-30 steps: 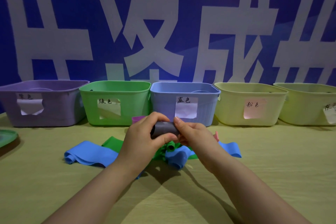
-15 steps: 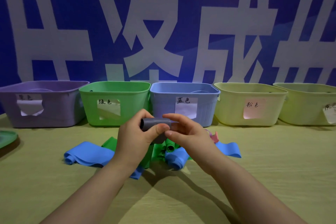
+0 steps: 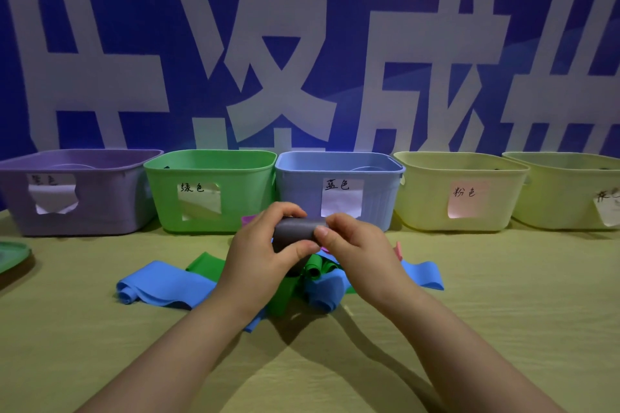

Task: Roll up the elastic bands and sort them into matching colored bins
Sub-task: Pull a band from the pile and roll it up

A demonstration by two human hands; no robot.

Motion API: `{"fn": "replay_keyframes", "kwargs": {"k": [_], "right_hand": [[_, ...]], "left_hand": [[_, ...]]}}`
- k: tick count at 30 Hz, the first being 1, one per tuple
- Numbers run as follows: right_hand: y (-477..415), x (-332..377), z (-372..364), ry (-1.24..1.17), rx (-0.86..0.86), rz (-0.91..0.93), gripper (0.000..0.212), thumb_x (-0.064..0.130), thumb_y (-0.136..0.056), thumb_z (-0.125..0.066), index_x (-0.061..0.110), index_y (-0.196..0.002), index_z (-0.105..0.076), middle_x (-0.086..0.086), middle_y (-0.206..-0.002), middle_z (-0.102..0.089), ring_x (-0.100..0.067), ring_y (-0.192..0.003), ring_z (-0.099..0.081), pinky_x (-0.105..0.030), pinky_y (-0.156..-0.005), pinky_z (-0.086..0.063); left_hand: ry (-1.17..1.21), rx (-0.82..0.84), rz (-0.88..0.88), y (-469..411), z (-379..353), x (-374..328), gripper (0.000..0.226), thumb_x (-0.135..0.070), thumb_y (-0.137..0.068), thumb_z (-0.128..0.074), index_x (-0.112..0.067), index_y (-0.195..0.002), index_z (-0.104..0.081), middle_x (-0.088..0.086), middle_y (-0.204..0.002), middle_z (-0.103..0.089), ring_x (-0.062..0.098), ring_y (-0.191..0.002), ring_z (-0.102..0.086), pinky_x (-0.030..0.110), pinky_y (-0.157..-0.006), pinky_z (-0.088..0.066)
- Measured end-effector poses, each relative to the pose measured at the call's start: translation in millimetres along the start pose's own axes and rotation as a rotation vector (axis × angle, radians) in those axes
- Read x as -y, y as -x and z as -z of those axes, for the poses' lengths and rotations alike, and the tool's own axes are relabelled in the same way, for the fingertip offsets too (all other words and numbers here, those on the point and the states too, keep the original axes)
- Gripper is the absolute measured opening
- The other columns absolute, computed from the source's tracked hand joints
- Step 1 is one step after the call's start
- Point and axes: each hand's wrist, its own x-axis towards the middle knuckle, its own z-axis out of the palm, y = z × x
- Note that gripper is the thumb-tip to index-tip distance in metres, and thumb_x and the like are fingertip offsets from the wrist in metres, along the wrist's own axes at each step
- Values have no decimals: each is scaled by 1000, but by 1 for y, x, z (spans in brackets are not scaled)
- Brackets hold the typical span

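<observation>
While both hands pinch it, a rolled grey band [image 3: 294, 234] sits in the air just in front of the blue bin [image 3: 339, 191]
Left hand [image 3: 260, 255] grips its left end, right hand [image 3: 357, 246] its right; below it, loose blue bands [image 3: 164, 285] and green bands [image 3: 317, 266] lie on the tabletop [image 3: 486, 295], the green bin [image 3: 209, 189] left of the blue one

Head camera looks forward-down, close above table [image 3: 503, 295].

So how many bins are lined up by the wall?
5. From left: a purple bin, a green bin, a blue bin, a yellow bin, and another yellow bin cut off by the right edge. More could sit beyond it.
</observation>
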Motion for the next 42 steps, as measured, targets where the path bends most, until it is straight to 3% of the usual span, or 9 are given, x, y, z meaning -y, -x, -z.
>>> {"fn": "replay_keyframes", "kwargs": {"k": [3,6,11,18,21,26,33,37,42], "right_hand": [[0,-1,-1,-6,18,-11,32,35,-94,-47,17,-69,-55,1,-62,-50,-14,-64,-43,-36,-63,-36],[0,-2,-2,-90,5,-11,36,37,-94,-45,22,-64,-57,3,-62,-55,-13,-65,-50,-36,-66,-41],[2,-3,-5,-371,113,-29,19,26,-92,-51,34,-108,-57,10,-93,-63,-6,-93,-60,-22,-86,-49],[-3,-8,-9,-291,73,-1,18,17,-84,-66,33,-91,-61,4,-91,-68,-14,-92,-63,-37,-89,-52],[-5,-10,-9,-316,36,-39,3,31,-82,-63,32,-85,-62,5,-87,-68,-17,-90,-64,-45,-90,-50],[-5,-11,-3,-301,-1,-86,14,36,-85,-61,25,-76,-62,6,-73,-61,-15,-77,-58,-34,-77,-47],[-3,-7,0,-271,28,-107,46,41,-92,-47,34,-48,-59,19,-49,-53,4,-53,-47,-8,-52,-34],[-6,-11,-6,-349,36,-90,9,37,-89,-53,36,-86,-62,13,-81,-64,-7,-83,-60,-28,-84,-50],[-5,-11,-10,-332,56,-59,16,19,-87,-62,34,-89,-62,3,-91,-68,-16,-93,-64,-40,-90,-51]], "left_hand": [[-73,-20,-62,-2,0,-1,27,-51,-60,-68,-37,-77,-53,-14,-81,-57,2,-79,-54,11,-66,-39],[-41,-16,-23,-3,2,-4,30,-58,-58,-65,-33,-70,-53,-10,-73,-58,3,-70,-52,13,-58,-36],[15,-69,114,-6,4,1,48,-65,-53,-61,-19,-64,-54,-6,-56,-55,4,-54,-45,23,-52,-33],[113,-27,204,-8,1,3,53,-72,-51,-53,-19,-60,-55,-14,-48,-51,1,-49,-41,21,-50,-30],[123,32,194,-4,-1,-2,45,-58,-59,-75,-23,-79,-57,-9,-66,-61,7,-61,-53,22,-55,-41],[3,24,94,0,-2,0,46,-24,-71,-78,-51,-91,-47,-13,-92,-61,16,-83,-61,38,-74,-52],[-38,5,50,-2,-1,0,26,-41,-71,-71,-26,-82,-53,-8,-73,-61,7,-67,-54,29,-64,-44],[-16,-25,87,-3,1,2,32,-48,-72,-68,-20,-80,-53,-3,-69,-61,16,-66,-57,34,-61,-45],[36,-23,123,-4,1,2,50,-62,-63,-56,-16,-82,-57,5,-72,-64,25,-71,-62,47,-64,-49]]}}
